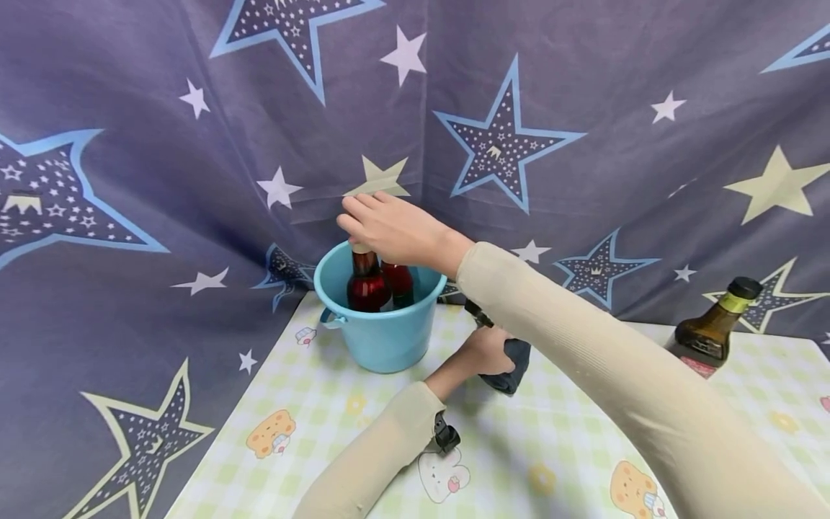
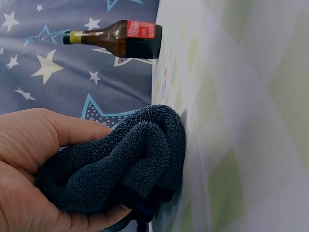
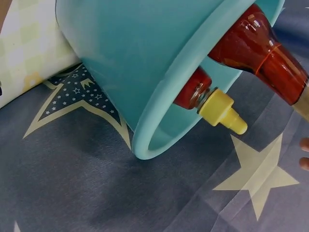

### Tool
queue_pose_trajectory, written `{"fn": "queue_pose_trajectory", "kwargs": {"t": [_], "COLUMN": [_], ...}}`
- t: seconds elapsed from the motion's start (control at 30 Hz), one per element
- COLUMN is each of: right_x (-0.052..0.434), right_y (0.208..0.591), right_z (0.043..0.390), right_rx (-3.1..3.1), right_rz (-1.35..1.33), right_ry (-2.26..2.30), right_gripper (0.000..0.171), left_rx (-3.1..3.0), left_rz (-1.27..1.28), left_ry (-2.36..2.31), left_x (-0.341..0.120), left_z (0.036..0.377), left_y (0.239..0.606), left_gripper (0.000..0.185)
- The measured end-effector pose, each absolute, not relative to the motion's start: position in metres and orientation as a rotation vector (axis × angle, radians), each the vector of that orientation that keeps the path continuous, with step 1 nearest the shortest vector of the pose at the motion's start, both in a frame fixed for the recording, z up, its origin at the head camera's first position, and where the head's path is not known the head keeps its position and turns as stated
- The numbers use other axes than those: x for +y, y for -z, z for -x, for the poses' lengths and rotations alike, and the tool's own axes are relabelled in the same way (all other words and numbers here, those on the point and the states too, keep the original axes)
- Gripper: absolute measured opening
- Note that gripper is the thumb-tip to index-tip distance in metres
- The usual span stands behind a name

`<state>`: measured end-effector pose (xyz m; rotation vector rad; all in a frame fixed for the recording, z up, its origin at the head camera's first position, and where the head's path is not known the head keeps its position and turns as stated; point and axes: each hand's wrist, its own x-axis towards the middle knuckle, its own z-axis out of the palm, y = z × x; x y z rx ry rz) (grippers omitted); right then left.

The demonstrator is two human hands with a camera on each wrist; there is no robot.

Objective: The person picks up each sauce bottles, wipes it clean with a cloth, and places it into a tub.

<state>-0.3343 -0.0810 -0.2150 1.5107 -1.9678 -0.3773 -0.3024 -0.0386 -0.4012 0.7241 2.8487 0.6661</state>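
Observation:
My left hand point(image 1: 489, 351) grips a dark, folded terry towel point(image 2: 120, 159) low over the table, just right of a light-blue bucket point(image 1: 389, 342). Above the bucket is my right hand point(image 1: 402, 229), its fingers loosely bent over the top of a dark-red bottle point(image 1: 368, 285) with a tan cap point(image 3: 303, 102). A small gap shows between that cap and two fingertips point(image 3: 304, 162) in the right wrist view; the thumb is hidden. Beside this bottle in the bucket is a second red bottle point(image 3: 194, 88) with a yellow nozzle cap point(image 3: 219, 108).
A brown bottle point(image 1: 707, 335) with a black cap and yellow neck band stands at the table's right. A pale checked cloth point(image 1: 311, 447) covers the table. Behind hangs a star-patterned curtain point(image 1: 363, 130). My right forearm crosses above the towel.

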Motion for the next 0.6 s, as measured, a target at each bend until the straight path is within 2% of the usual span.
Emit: {"fn": "queue_pose_trajectory", "kwargs": {"t": [0.13,0.4,0.6], "right_x": [-0.080,-0.089,-0.094], "right_y": [0.216,0.220,0.223], "right_z": [0.336,0.331,0.330], "right_rx": [-1.929,-1.924,-1.923], "right_rz": [-1.471,-1.318,-1.270], "right_ry": [0.395,0.388,0.426], "right_gripper": [0.030,0.038,0.040], "left_rx": [2.841,2.873,2.830], "left_rz": [-0.723,-0.810,-0.820], "left_ry": [-0.680,-0.823,-0.852], "left_x": [-0.040,-0.042,-0.043], "left_z": [0.302,0.301,0.301], "left_y": [0.401,0.403,0.403], "left_gripper": [0.055,0.073,0.074]}}
